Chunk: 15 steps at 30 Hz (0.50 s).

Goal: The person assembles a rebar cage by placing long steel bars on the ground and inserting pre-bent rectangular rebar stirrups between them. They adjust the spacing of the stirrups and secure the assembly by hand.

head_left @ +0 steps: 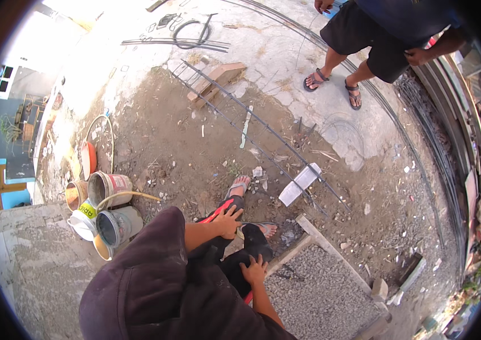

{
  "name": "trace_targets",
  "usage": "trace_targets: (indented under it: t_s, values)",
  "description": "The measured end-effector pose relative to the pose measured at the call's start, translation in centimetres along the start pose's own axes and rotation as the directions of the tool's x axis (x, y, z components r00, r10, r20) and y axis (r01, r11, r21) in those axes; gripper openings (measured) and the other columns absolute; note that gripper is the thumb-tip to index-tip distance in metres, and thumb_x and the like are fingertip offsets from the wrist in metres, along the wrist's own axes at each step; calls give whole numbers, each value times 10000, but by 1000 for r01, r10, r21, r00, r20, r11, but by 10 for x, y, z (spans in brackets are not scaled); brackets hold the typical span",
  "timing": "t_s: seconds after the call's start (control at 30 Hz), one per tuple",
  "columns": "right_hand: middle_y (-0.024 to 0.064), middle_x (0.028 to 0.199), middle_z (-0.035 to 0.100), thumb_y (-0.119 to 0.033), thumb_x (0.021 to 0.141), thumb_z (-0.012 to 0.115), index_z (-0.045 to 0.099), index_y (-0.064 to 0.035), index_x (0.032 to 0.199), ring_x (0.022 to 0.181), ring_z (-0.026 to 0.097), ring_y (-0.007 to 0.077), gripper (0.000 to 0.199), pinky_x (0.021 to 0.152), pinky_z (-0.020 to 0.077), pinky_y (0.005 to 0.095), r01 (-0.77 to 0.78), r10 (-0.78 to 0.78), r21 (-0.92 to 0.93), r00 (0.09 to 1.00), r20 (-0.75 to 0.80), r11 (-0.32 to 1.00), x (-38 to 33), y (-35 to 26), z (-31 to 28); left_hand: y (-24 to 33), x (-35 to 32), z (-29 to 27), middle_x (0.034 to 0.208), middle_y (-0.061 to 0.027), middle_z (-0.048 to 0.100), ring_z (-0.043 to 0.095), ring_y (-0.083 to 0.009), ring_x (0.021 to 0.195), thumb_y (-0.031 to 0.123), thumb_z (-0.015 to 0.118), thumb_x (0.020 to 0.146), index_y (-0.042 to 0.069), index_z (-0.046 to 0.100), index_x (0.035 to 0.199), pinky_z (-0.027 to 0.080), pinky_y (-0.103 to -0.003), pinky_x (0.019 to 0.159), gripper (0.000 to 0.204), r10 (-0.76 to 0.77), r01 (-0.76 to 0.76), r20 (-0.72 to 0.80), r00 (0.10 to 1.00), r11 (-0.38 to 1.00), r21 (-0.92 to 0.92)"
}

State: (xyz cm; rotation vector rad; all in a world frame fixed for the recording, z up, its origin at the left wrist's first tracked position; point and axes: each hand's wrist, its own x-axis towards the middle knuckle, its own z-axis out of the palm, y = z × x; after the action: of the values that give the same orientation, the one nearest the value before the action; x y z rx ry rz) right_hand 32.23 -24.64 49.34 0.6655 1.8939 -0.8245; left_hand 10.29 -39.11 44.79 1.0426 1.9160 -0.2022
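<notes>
Below the head camera, a long red-handled tool (217, 215) is seen lying across the dark-trousered legs, only short stretches of its red handle showing: one beside the left knee, one lower down near the right wrist. The left hand (227, 221) is laid flat, fingers spread, on the left knee, touching the upper red stretch; whether it is clamped on the handle cannot be told. The right hand (254, 270) is pressed open-fingered on the right thigh, well apart from the left.

Risks, as judged from this position:
- The tool may slide off the legs, because neither hand is visibly closed around it.
- Feet in open grey sandals (239, 187) are exposed to the long ribbed steel bars (263, 127) lying on the dirt just ahead.
- Loose gravel in the wooden-framed sieve tray (331, 249) beside the right leg may cause a slip.
- A second person in dark shorts (365, 34) stands near the far bar ends and could be struck if the bars shift.
</notes>
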Motion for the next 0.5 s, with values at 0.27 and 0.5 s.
trace_targets:
  t_s: [0.27,0.5]
  values:
    - [276,1496,475,-418,1026,570,513,-106,1507,1337,495,434,576,1068,433,499,8,6,722,1000,-16,692,-116,106,49,-28,-108,-40,1732,-111,154,64,-446,1581,668,601,876,336,523,1516,158,-763,1170,725,-141,145,38,989,924,-354]
    - [243,1378,565,-336,1032,568,532,-65,1474,1209,579,369,520,964,490,459,-137,168,786,985,43,602,-144,22,8,-113,-154,-3,1727,-118,153,56,-473,1573,764,580,844,354,457,1554,151,-760,1178,829,-269,317,169,948,774,-548]
